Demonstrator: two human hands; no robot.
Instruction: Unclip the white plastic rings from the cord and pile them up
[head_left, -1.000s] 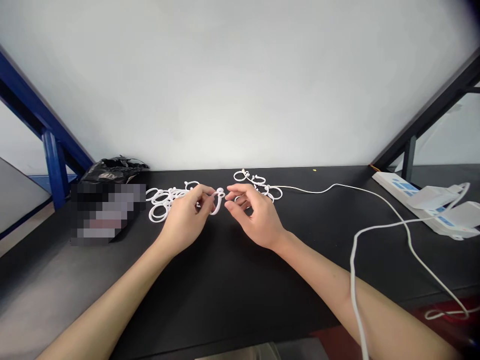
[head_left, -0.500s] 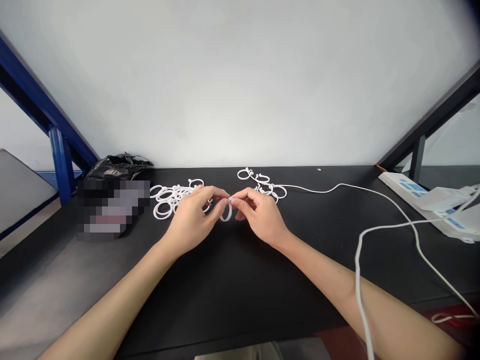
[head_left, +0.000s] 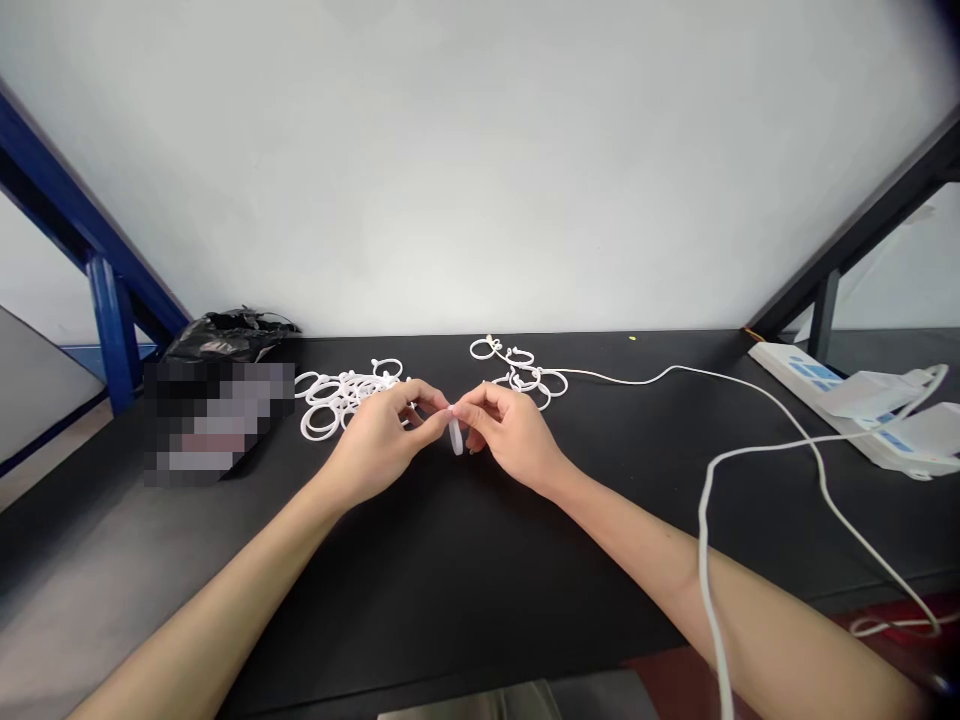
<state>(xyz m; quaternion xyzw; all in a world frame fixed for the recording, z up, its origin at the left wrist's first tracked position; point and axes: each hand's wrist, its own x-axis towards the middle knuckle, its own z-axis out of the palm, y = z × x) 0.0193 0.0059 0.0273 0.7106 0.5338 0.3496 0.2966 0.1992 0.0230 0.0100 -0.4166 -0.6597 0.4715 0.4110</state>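
Between my two hands hangs a white plastic ring, turned nearly edge-on, its top hidden by my fingertips. My left hand pinches it from the left between thumb and fingers. From the right, my right hand is closed on the same ring, its fingertips meeting those of the left. Just beyond my left hand lies a pile of similar white rings with small knobs on them. A smaller group of white rings lies behind my right hand.
A black plastic bag sits at the left, with a blurred-out patch in front. White power strips stand at the right. A white cable crosses over my right forearm. The black tabletop meets a pale wall.
The ring has turned from a visible oval to nearly edge-on. Both hands have shifted slightly down and keep hold of it. The whole view has moved a little.
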